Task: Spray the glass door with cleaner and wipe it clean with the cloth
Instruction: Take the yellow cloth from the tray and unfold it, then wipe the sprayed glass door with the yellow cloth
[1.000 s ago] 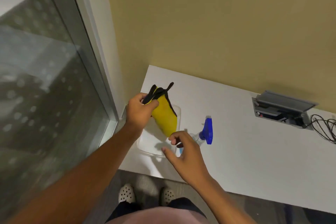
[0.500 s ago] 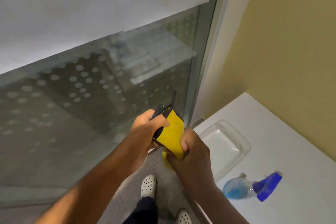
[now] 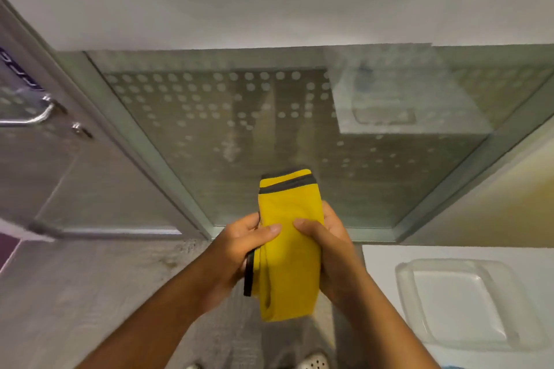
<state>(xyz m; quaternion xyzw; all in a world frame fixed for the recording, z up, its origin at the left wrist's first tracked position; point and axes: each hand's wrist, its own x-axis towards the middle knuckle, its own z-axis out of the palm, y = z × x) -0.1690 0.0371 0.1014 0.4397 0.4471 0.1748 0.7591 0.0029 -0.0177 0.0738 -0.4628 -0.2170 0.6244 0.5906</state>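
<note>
Room: white counter (image 3: pixel 377 260) at the lower right, grey floor below, and the glass door (image 3: pixel 269 135) straight ahead in its metal frame.
Nearest things: two shoes at the bottom edge, both forearms rising into the middle of the view.
Left hand (image 3: pixel 239 249): the grip is closed on the left side of the yellow cloth (image 3: pixel 289 249), the thumb lying across its front.
Right hand (image 3: pixel 326 249): the grip is closed on the right side of the same cloth, the thumb also on the front, almost meeting the other thumb.
Cloth position: in the air between the two hands, in front of the lower part of the glass, not touching it as far as I can tell.
Cloth axis: the long axis runs up and down; the end with the grey border points up toward the glass, the loose yellow end hangs down below the hands.
Counter items: an empty clear tray (image 3: pixel 458 305); only a small blue piece shows at the bottom right corner.
What changed: a second ago only the left hand held the cloth over the tray and the right reached near the spray bottle; now both hands fold the cloth and the view faces the door.
Meaning: I judge that wiping comes next.
Far: dotted frosting and a pale streak on the pane; a metal handle (image 3: pixel 33 117) on the left panel.
</note>
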